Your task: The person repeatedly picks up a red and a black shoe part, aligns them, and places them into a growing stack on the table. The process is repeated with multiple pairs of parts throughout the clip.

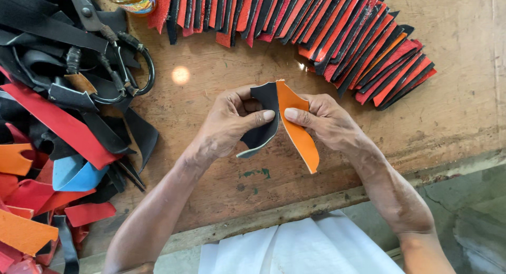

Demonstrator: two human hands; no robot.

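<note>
My left hand (229,123) pinches a black leather piece (262,131), thumb on its front face. My right hand (327,121) pinches an orange leather piece (298,131) with a pale edge. The two pieces meet at their top ends, held upright side by side above the wooden table (211,84), and spread apart lower down.
A fanned row of red, orange and black leather pieces (337,31) lies along the table's far side. A heap of black, red, orange and blue scraps (58,147) sits at the left, with large black-handled scissors (113,58) on top. White cloth (300,247) covers my lap.
</note>
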